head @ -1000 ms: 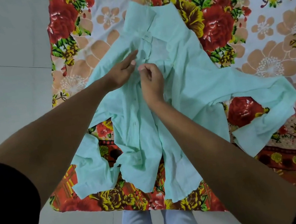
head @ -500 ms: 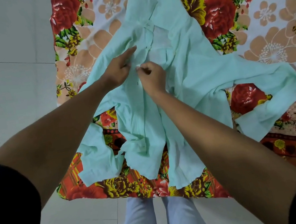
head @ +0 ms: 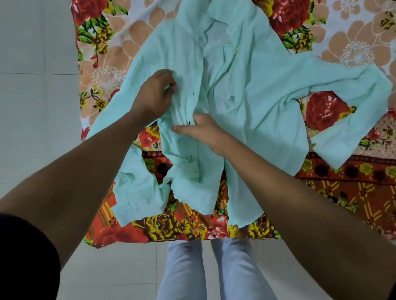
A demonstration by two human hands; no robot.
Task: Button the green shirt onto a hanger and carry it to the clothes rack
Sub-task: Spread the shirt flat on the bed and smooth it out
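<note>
**Placket runs away from the person, both hands on it mid-front**

Floral bed cover (head: 365, 19) carries the green shirt (head: 260, 93) flat, collar far, hem near. Left hand (head: 155, 97) pinches the left front edge with curled fingers. Right hand (head: 204, 130) is nearer, fingers bunching cloth at the button line. Lower front gapes apart. No hanger or rack in view.

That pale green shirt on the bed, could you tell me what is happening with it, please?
A person is standing at a floral bedsheet with a pale green long-sleeved cotton shirt spread on it. The left hand pinches the fabric beside the front placket, and the right hand grips the bunched front edge lower down. The lower front hangs open. No hanger is visible.
</note>
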